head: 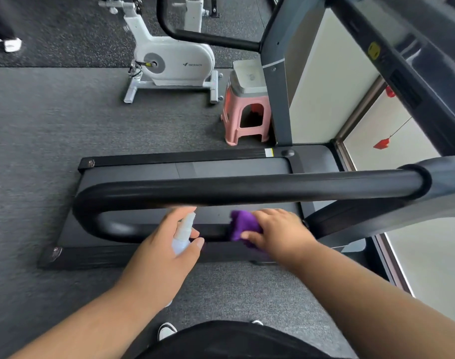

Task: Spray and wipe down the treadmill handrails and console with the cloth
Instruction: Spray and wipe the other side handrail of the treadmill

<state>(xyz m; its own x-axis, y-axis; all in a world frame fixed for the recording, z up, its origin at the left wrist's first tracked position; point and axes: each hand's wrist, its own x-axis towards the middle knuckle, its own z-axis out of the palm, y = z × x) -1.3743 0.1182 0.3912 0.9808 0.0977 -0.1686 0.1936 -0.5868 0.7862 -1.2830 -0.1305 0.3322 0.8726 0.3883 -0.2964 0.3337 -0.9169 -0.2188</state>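
While left hand [167, 244] grips translucent spray bottle [183, 235], right hand [275, 233] bunches fuzzy purple cloth [243, 225], glossy tubular handrail [247, 189]

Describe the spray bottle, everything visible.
The spray bottle is small, with a pale translucent body and a white nozzle top, plastic by the look. The left hand grips it, fingers curled round the body, so most of the lower part is hidden. It tilts with the nozzle up and away from the person, just under the near black handrail. It is motion-blurred; any label or liquid level cannot be told. The purple cloth lies to its right, apart.
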